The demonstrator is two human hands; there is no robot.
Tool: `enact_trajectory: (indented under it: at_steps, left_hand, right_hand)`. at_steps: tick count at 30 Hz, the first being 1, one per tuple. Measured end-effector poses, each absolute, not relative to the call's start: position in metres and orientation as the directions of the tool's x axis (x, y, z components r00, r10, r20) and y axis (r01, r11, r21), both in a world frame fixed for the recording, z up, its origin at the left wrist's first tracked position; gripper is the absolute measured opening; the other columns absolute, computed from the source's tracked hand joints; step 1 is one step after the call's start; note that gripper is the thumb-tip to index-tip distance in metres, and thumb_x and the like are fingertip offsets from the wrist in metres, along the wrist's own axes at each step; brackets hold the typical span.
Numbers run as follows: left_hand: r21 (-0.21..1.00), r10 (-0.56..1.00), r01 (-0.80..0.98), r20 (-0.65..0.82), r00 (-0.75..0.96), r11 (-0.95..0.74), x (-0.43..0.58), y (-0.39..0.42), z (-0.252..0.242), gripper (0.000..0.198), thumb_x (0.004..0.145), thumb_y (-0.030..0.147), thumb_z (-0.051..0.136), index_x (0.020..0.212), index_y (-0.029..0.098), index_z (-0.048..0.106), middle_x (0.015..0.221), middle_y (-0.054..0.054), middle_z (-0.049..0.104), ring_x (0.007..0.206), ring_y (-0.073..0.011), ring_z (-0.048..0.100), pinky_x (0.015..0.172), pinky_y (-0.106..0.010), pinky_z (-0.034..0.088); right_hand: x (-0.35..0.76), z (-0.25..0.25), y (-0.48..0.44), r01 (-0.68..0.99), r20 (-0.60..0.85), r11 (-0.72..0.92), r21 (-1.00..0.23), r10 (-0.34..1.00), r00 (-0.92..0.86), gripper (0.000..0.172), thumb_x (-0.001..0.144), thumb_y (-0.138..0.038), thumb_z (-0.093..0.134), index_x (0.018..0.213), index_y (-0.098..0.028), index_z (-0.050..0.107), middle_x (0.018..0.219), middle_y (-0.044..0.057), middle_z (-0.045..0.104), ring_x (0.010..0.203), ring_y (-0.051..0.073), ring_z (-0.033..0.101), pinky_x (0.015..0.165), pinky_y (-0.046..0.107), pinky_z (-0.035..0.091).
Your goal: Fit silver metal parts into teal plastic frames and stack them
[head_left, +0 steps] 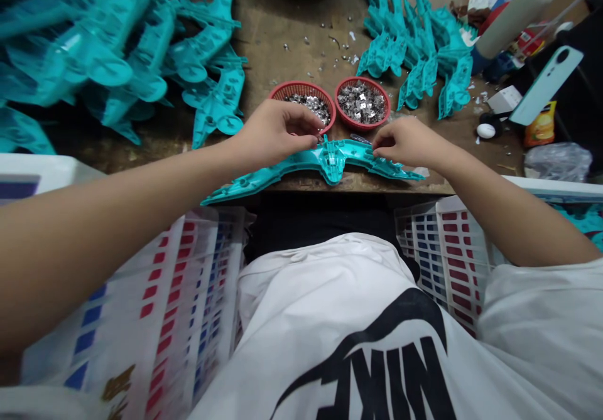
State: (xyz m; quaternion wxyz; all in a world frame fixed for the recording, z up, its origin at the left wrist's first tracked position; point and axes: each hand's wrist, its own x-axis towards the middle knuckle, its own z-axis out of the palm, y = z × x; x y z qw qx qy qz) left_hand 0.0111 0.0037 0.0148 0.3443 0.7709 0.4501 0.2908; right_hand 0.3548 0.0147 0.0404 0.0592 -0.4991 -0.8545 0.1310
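Through the head camera I see my left hand (276,132) hanging over the middle of a long, winged, teal moulded plastic piece (325,164), its fingertips drawn together at the piece's raised centre; I cannot tell whether they pinch anything. My right hand (406,142) is curled closed on the piece's right arm, apparently steadying it for the work at the centre. The piece lies across the near edge of a scarred wooden worktop (264,31), its arms overhanging slightly, probably to keep it close to both hands. Just beyond it sit two round red plastic baskets (304,86) full of small silver metal pieces (360,103), likely placed there so that they need only a short reach. Farther out, a heap of similar teal plastic pieces (94,56) lies to the left, and a second teal heap (419,56) lies to the right.
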Motion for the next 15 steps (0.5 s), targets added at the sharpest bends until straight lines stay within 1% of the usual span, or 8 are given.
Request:
enact_trajectory:
  at_steps: [3,5,8,10,12,15]
  left_hand:
    - [0.823,0.907,0.467,0.131,0.4,-0.325,0.015,-0.004,0.021,0.048,0.104,0.05,0.088,0.14,0.018,0.09,0.127,-0.015,0.093,0.126,-0.0386,0.09,0.117,-0.063,0.078]
    - [0.858,0.91,0.425,0.109,0.4,-0.289,0.019,-0.011,0.023,0.048,0.105,0.051,0.088,0.141,0.019,0.091,0.124,-0.014,0.093,0.122,-0.0378,0.091,0.114,-0.063,0.08]
    - [0.913,0.903,0.339,0.065,0.425,-0.226,0.027,-0.025,0.024,0.043,0.105,0.052,0.089,0.134,0.02,0.092,0.117,-0.012,0.094,0.117,-0.0361,0.094,0.109,-0.059,0.082]
    - [0.938,0.895,0.295,0.034,0.445,-0.183,0.033,-0.034,0.024,0.038,0.105,0.051,0.089,0.127,0.021,0.093,0.111,-0.01,0.094,0.113,-0.0348,0.095,0.106,-0.056,0.083]
    - [0.957,0.889,0.256,0.004,0.457,-0.136,0.039,-0.042,0.025,0.032,0.103,0.048,0.091,0.12,0.021,0.093,0.106,-0.009,0.093,0.109,-0.0334,0.095,0.103,-0.053,0.084]
    - [0.981,0.889,0.186,-0.042,0.455,-0.049,0.045,-0.051,0.029,0.024,0.098,0.041,0.095,0.111,0.021,0.092,0.101,-0.007,0.093,0.106,-0.0317,0.096,0.101,-0.049,0.084]
  right_hand:
    - [0.345,0.049,0.005,0.827,0.033,0.461,-0.322,0.878,-0.477,0.031,0.111,-0.046,0.079,0.121,-0.025,0.099,0.102,0.009,0.092,0.102,0.031,0.084,0.102,0.046,0.065]
    - [0.335,0.054,-0.005,0.796,0.062,0.498,-0.344,0.858,-0.51,0.033,0.114,-0.045,0.074,0.131,-0.029,0.097,0.109,0.009,0.092,0.108,0.032,0.084,0.104,0.047,0.064]
    - [0.322,0.06,-0.021,0.7,0.11,0.625,-0.344,0.768,-0.631,0.035,0.118,-0.046,0.07,0.141,-0.034,0.093,0.123,0.009,0.092,0.118,0.034,0.083,0.107,0.048,0.063]
    - [0.317,0.062,-0.032,0.632,0.161,0.696,-0.34,0.705,-0.691,0.035,0.12,-0.045,0.067,0.141,-0.033,0.092,0.13,0.011,0.092,0.121,0.033,0.082,0.107,0.048,0.062]
    - [0.314,0.063,-0.04,0.603,0.206,0.723,-0.336,0.681,-0.702,0.033,0.121,-0.044,0.067,0.14,-0.032,0.091,0.131,0.012,0.092,0.118,0.032,0.082,0.106,0.046,0.063]
    - [0.314,0.058,-0.044,0.591,0.251,0.736,-0.331,0.672,-0.697,0.028,0.121,-0.045,0.072,0.138,-0.032,0.09,0.122,0.009,0.092,0.112,0.029,0.083,0.103,0.042,0.064]
